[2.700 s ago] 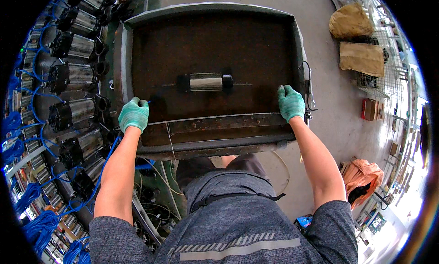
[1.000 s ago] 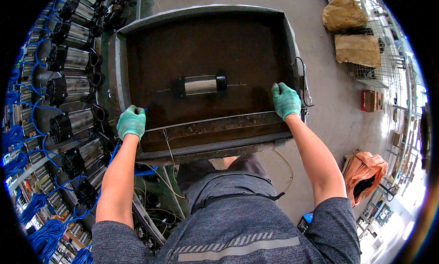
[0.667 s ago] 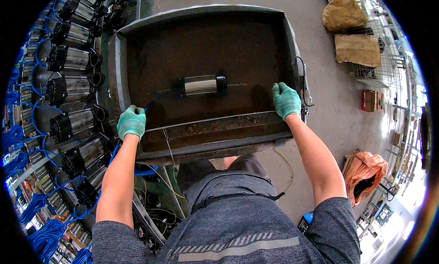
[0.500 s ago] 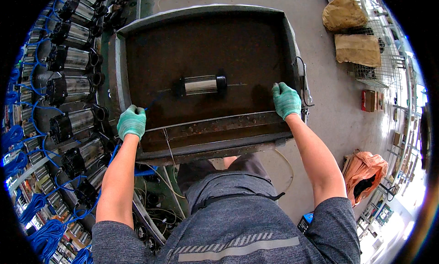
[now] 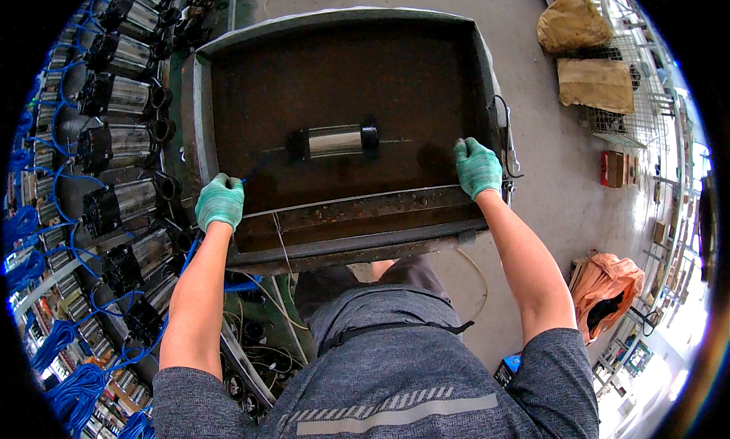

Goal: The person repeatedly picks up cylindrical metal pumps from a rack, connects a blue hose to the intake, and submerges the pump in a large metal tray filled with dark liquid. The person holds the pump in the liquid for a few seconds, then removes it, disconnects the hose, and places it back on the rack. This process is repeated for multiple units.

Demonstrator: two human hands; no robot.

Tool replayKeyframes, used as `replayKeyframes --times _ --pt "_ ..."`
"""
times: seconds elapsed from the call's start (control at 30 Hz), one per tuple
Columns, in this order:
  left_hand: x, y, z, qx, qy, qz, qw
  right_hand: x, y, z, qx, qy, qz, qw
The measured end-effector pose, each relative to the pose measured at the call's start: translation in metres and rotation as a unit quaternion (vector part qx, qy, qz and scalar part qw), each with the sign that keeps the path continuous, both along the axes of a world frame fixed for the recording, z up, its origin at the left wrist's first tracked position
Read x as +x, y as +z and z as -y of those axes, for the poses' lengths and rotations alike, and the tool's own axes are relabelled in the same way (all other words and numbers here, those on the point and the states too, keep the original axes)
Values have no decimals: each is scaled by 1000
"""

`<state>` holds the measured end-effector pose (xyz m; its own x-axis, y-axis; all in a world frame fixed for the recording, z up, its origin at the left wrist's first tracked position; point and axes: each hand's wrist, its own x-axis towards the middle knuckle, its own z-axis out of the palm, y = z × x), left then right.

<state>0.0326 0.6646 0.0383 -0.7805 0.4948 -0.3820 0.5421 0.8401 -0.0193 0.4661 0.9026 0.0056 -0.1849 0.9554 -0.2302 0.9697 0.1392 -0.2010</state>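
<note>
A metal cylinder with black ends, like a submersible pump (image 5: 335, 141), lies level in dark brown liquid inside a metal tank (image 5: 202, 123). My left hand (image 5: 220, 202), in a green knitted glove, is closed round a blue cable (image 5: 244, 181) at the tank's near left side. That cable runs under the liquid toward the pump's left end. In a matching glove, my right hand (image 5: 478, 167) is closed over the liquid near the right wall. What it grips is hidden. A thin line sticks out of the pump's right end and fades in the murk.
Several similar pumps (image 5: 122, 142) with blue cables stand in a row to the left. Coiled blue cable (image 5: 80, 389) sits at the lower left. A wire cage (image 5: 616, 123) with brown sacks, a red box (image 5: 613, 169) and an orange sack (image 5: 608, 287) stand at right.
</note>
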Motion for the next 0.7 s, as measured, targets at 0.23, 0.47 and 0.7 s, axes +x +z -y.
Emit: replayKeyframes --times 0.23,0.47,0.7 --pt "1 1 0 7 -5 -1 1000 -1 0 0 -7 -5 6 1000" --pt "-1 2 1 -2 3 5 1000 -2 2 1 -9 -5 -6 1000" --pt "-4 5 1 0 4 23 1000 -2 1 2 5 13 -11 1000"
